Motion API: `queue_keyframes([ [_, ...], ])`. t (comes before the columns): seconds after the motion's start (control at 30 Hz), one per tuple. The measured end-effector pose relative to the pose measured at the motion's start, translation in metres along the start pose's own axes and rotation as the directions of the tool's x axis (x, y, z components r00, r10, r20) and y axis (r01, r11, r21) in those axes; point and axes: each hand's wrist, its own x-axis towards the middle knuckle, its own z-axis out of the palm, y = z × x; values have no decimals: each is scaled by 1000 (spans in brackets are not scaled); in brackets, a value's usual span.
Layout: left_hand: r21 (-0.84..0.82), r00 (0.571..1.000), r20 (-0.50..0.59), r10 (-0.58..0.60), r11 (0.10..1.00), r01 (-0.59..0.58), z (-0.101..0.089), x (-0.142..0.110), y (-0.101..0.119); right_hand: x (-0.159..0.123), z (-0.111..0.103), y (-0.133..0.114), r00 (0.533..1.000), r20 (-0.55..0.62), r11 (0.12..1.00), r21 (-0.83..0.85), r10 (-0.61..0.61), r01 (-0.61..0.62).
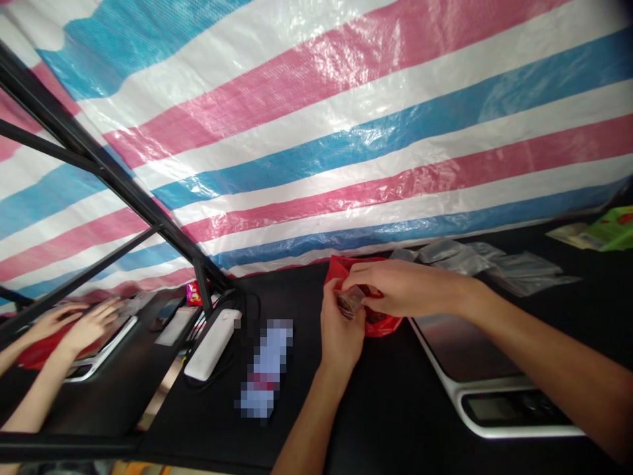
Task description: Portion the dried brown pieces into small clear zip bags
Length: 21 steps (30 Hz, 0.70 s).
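Note:
My left hand (341, 333) is closed round a small clear plastic bag (350, 300) with something dark inside, which I cannot identify. From the right, my right hand (395, 287) reaches across with bent fingers and thumb drawn together at the small bag's top; what they pinch is hidden. Directly behind and under both hands lies an open red plastic bag (388, 326), with dark contents partly showing. Beneath my right forearm sits a kitchen scale (459, 353) with a metal plate and a white rim; its display looks blank.
Flat clear plastic bags (519, 270) lie behind the scale, and a green packet (610, 227) is at far right. A white power strip (212, 344) with cables and a pixelated item (267, 369) are left. Beyond black frame bars (148, 214), another person's hands (86, 330) work over a red bag.

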Motion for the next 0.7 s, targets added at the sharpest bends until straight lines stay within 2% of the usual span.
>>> queue_keyframes([
  [0.07, -18, 1000, 5, 3, 1000, -3, 0, 0, 1, 1, 3, 1, 997, -29, 997, -31, -65, 64],
  [0.17, -27, 1000, 14, -3, 1000, 3, 0, 0, 4, 2, 5, 2, 994, -53, 993, -63, -99, 96],
  [0.37, -46, 999, -3, 40, 998, -40, 1, 1, 5, 1, 4, 0, 989, -90, 991, -85, -113, 106],
  [0.7, -81, 998, -45, 41, 996, -45, 0, -1, 10, 0, -4, -1, 987, -140, 994, -80, -79, 68],
])
